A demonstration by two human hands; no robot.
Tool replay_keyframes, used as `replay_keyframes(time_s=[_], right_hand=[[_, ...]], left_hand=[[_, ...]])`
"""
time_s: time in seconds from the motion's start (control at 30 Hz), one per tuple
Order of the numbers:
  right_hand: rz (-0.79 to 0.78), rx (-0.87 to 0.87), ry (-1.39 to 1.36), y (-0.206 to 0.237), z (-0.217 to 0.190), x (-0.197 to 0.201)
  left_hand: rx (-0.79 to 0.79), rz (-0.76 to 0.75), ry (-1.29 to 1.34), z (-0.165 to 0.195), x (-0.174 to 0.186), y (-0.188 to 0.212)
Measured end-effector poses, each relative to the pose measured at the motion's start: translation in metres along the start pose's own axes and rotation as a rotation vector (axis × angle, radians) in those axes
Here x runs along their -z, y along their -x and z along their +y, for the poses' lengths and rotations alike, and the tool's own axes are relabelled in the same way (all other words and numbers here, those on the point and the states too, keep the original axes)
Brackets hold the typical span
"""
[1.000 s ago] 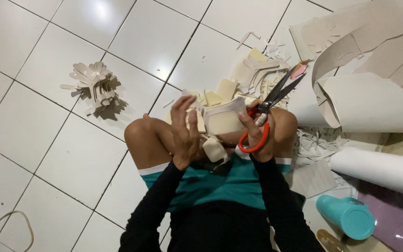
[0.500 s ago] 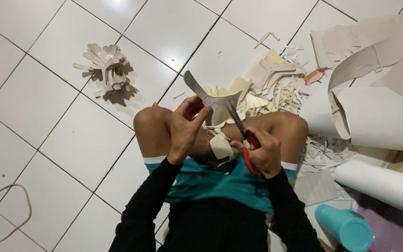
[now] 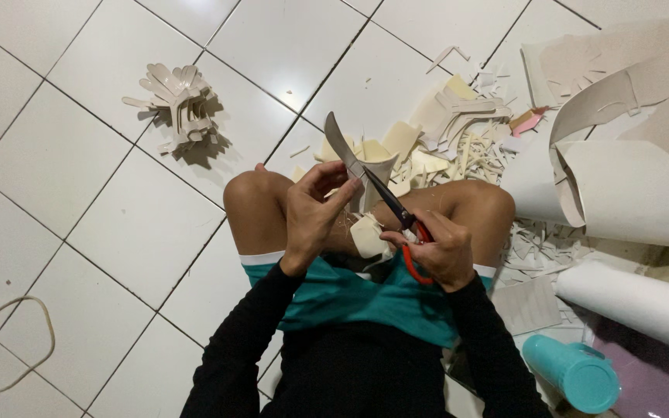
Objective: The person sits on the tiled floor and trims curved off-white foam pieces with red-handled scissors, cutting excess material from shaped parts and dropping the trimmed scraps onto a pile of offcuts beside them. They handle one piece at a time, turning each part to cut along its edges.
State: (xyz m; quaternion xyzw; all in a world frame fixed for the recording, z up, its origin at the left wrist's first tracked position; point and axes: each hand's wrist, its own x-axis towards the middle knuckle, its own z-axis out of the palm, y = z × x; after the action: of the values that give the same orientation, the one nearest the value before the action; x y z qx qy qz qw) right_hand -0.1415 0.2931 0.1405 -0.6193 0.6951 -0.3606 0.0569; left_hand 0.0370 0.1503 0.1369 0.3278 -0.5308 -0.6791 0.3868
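1. Scissors (image 3: 381,193): orange handles gripped in right hand (image 3: 435,251), blades parted.
2. Cream sheet piece (image 3: 369,186): pinched by left hand (image 3: 311,213) fingers above the knees, between the blades.

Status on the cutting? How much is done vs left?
Done: a stack of cut shapes sits on the tiles, with offcuts scattered beyond the knees. In hand: the left hand holds a cream piece while the right hand works the scissors through it. Left: large uncut sheets and a roll at right.
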Motion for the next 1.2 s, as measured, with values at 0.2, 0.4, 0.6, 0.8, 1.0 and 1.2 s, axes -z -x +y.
replay_keyframes(time_s=[0.2, 0.4, 0.6, 0.8, 1.0, 1.2], right_hand=[[0.055, -0.482, -0.802, -0.001, 0.008, -0.012], [0.02, -0.549, -1.286, -0.028, -0.007, -0.015], [0.043, -0.57, -1.021, -0.032, -0.02, -0.021], [0.109, -0.518, -0.907, -0.025, -0.021, -0.028], [0.135, -0.603, -1.074, -0.028, -0.021, -0.028], [0.091, -0.567, -0.996, -0.018, -0.012, -0.034]], left_hand=[[-0.259, 0.134, -0.185, 0.0, -0.012, 0.007], [-0.87, -0.068, -0.801, 0.008, -0.02, 0.016], [-0.39, -0.02, -0.546, 0.01, -0.026, 0.007], [-0.356, -0.075, -0.483, -0.008, -0.02, -0.005], [-0.116, -0.071, -0.174, -0.029, -0.026, 0.01], [-0.452, 0.085, -0.304, -0.03, -0.028, -0.001]])
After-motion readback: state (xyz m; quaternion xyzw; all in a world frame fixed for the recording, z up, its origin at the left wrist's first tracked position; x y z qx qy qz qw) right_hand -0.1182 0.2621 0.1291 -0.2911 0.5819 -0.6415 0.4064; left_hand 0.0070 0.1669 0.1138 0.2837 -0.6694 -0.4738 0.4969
